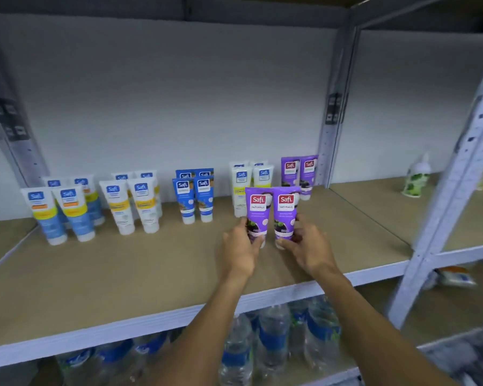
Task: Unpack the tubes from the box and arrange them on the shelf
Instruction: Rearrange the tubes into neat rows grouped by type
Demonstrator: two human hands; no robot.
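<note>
Tubes, two purple ones (272, 215), stand cap-down on the shelf (123, 274), in front of the purple pair at the back (300, 174). Left hand (239, 250) and right hand (308, 250) each clamp fingers round one. Placing step; next, letting go without tipping them.

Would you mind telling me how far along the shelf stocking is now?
Done: blue and white tubes and two purple tubes stand on the shelf. In hand: the left hand grips a third purple tube, the right hand a fourth purple tube, both upright before that pair. Left: releasing these; the box is out of view, so the remainder is unknown.
</note>
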